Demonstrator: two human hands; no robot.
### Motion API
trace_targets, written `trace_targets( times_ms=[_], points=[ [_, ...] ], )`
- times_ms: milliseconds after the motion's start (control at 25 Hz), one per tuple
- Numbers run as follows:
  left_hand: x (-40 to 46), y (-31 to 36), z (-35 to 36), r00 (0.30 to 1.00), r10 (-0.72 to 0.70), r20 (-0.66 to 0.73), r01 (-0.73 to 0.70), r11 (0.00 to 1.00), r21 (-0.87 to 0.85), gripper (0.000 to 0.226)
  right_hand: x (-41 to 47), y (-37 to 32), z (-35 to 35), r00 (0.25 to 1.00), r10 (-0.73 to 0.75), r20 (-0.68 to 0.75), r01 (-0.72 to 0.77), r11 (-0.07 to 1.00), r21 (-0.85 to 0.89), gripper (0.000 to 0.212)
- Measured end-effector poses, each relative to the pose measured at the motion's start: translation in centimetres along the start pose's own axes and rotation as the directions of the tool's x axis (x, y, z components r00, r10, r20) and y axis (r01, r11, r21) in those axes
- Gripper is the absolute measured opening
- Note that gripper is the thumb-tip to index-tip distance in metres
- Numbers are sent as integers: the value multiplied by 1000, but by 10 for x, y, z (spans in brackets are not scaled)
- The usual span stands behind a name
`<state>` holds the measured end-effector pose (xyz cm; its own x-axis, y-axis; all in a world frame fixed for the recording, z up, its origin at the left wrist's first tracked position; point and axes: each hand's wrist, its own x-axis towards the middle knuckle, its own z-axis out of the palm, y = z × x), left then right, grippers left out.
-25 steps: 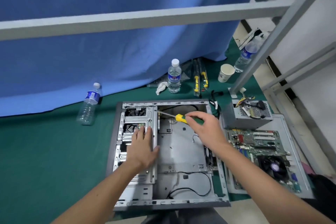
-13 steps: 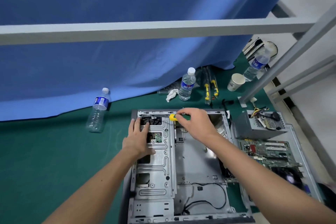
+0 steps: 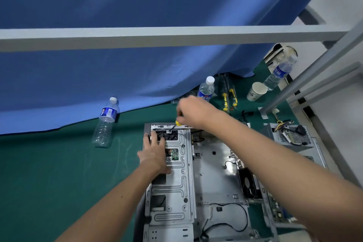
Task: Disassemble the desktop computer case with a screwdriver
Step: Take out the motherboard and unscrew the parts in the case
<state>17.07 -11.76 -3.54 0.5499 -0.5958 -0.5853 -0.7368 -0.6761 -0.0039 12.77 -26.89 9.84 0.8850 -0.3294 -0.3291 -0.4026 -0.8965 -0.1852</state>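
Observation:
An open grey computer case (image 3: 212, 163) lies flat on the green mat. Its silver drive cage (image 3: 176, 188) fills the left half. My left hand (image 3: 154, 153) rests flat on the cage's far end, fingers spread near a dark opening. My right hand (image 3: 193, 111) grips a yellow-handled screwdriver (image 3: 175, 125) above the cage's far edge. The dark shaft slants down to a screw at the cage's top rim. Most of the handle is hidden in my fist.
A power supply (image 3: 290, 136) and a removed motherboard (image 3: 279, 212) lie right of the case. Water bottles (image 3: 105, 122) (image 3: 205, 89) (image 3: 279, 71), a paper cup (image 3: 256, 91) and spare yellow screwdrivers (image 3: 228, 98) sit near the blue curtain. A grey frame bar (image 3: 157, 36) crosses overhead.
My right hand has carried the screwdriver from inside the case to the cage's far top edge and tipped it onto a screw. My left hand has slid farther up the cage.

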Motion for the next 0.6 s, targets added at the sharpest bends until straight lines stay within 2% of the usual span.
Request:
trace_targets(
  times_ms=[80,200,320,400,480,520,560,600],
  points=[
    [1,1,1,1000,-9,11,9,1000,0,120,26,-23,-15,999,7,51,-2,995,-96,26],
    [4,0,4,1000,-14,9,14,1000,-7,120,49,-54,-26,991,10,130,18,978,-209,28],
    [6,-1,7,1000,-21,-1,21,1000,-11,120,54,-63,-29,951,-170,258,257,898,-358,24],
    [8,0,8,1000,-26,-1,26,1000,-2,120,52,-57,-31,881,-354,313,465,769,-439,11],
    [8,1,8,1000,-28,10,28,1000,-1,121,48,-47,-30,810,-479,338,585,702,-408,20],
    [8,1,8,999,-32,15,32,999,-4,121,47,-42,-30,820,-480,313,569,745,-347,26],
    [8,0,8,999,-35,16,35,999,-6,121,46,-37,-29,873,-421,248,479,838,-263,30],
    [8,0,7,999,-35,17,36,999,-11,121,45,-34,-28,936,-290,201,331,918,-216,33]
  ],
)
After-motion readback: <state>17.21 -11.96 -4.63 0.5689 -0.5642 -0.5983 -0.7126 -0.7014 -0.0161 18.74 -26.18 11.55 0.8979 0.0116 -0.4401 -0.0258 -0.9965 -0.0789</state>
